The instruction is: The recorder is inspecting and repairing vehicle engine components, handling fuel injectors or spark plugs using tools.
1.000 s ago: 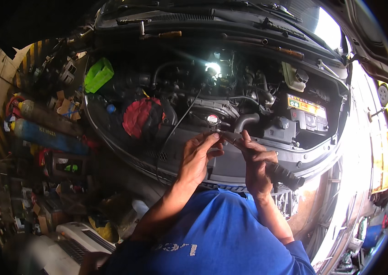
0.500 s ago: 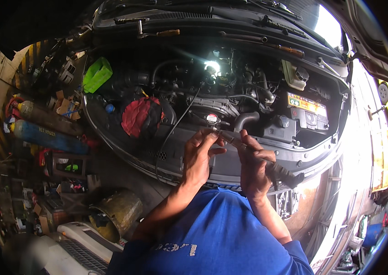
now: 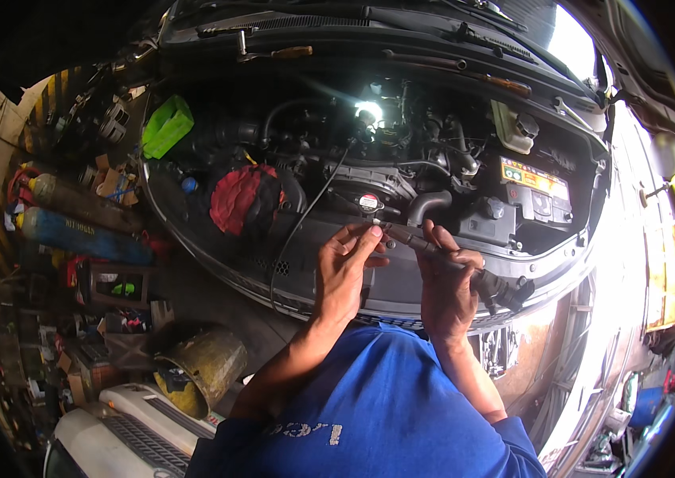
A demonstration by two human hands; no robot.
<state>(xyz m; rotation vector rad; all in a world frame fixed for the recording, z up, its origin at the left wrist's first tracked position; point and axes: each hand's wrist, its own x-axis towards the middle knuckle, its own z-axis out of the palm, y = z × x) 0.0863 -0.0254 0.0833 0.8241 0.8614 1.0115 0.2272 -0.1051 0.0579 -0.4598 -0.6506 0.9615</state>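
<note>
My right hand (image 3: 449,295) is wrapped round a long dark engine part, which looks like a fuel injector (image 3: 500,290), its thick, ridged end sticking out to the right. The slim end points up and left, toward my left hand (image 3: 339,271). There the left thumb and forefinger pinch the narrow tip, and the other fingers are curled. Whether a smaller piece sits in that pinch is too small to tell. Both hands are over the front edge of an open engine bay, just below the radiator cap (image 3: 368,202) and a black hose (image 3: 430,206).
A lit lamp (image 3: 368,114) shines in the bay. Around it are a battery (image 3: 535,191), a red cloth (image 3: 238,199) and a cut green container (image 3: 168,127). A ratchet (image 3: 273,54) and several wrenches lie along the cowl. Gas cylinders (image 3: 86,235) and a bucket (image 3: 210,370) stand left.
The injector has turned slightly in my grip, its thick end shifting a little to the right. My left fingers have closed more tightly at its tip.
</note>
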